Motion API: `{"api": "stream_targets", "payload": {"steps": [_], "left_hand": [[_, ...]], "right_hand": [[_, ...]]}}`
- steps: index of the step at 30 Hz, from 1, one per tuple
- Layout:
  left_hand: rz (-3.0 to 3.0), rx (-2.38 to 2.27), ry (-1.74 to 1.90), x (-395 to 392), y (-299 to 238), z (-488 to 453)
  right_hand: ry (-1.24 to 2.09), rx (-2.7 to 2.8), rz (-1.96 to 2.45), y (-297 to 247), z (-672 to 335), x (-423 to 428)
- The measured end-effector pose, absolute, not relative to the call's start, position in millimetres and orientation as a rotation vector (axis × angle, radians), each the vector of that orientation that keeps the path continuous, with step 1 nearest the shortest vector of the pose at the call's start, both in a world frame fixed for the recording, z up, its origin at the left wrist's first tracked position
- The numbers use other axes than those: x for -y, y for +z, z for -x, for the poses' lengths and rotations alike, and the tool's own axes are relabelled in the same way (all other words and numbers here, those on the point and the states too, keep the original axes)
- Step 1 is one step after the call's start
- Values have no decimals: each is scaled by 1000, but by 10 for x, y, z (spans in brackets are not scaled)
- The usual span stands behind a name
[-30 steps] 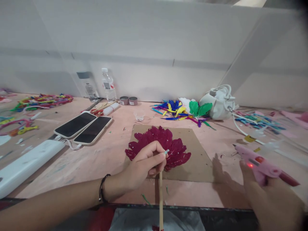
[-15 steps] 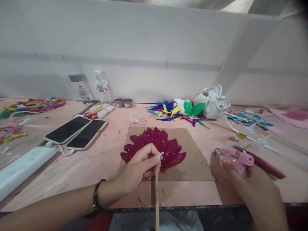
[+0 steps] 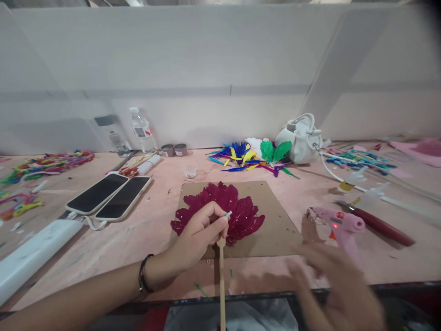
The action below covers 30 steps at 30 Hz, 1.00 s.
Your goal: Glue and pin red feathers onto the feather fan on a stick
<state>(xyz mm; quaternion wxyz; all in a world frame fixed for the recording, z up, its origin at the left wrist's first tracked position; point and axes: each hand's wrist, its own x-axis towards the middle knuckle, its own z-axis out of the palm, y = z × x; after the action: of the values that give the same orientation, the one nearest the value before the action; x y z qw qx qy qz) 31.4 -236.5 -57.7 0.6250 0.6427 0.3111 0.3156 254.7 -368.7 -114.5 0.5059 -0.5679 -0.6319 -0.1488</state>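
Note:
My left hand [image 3: 198, 232] is closed over the lower part of a fan of dark red feathers [image 3: 220, 197]. Its thumb and forefinger pinch a small pale blue-green piece [image 3: 228, 214], too small to name. Below the fingers a thin wooden stick [image 3: 222, 285] runs down past the table edge; whether the hand grips it is hidden. The feathers lie on a brown cardboard sheet [image 3: 272, 220]. My right hand [image 3: 337, 285], blurred by motion, has its thumb apart from the fingers and holds nothing visible. Just beyond it a pink glue gun [image 3: 339, 223] rests on the table, its light glowing red.
A red-handled knife [image 3: 382, 225] and small glue bottles [image 3: 351, 179] lie at the right. Loose coloured feathers [image 3: 241, 154] and a white bag [image 3: 299, 142] are at the back. Two phones [image 3: 122, 197], a white power bank [image 3: 37, 257] and a water bottle [image 3: 142, 131] stand left.
My right hand has let go of the glue gun and moved left and toward me. My left hand keeps its pinch over the feathers. The view has shifted slightly.

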Motion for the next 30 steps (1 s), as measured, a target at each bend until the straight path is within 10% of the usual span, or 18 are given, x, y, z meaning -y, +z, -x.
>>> {"api": "stream_targets", "payload": {"steps": [30], "left_hand": [[-2948,-308,340,808,-829,-1051]], "right_hand": [[261,1886,1178,-1146,-1733,3286]]}}
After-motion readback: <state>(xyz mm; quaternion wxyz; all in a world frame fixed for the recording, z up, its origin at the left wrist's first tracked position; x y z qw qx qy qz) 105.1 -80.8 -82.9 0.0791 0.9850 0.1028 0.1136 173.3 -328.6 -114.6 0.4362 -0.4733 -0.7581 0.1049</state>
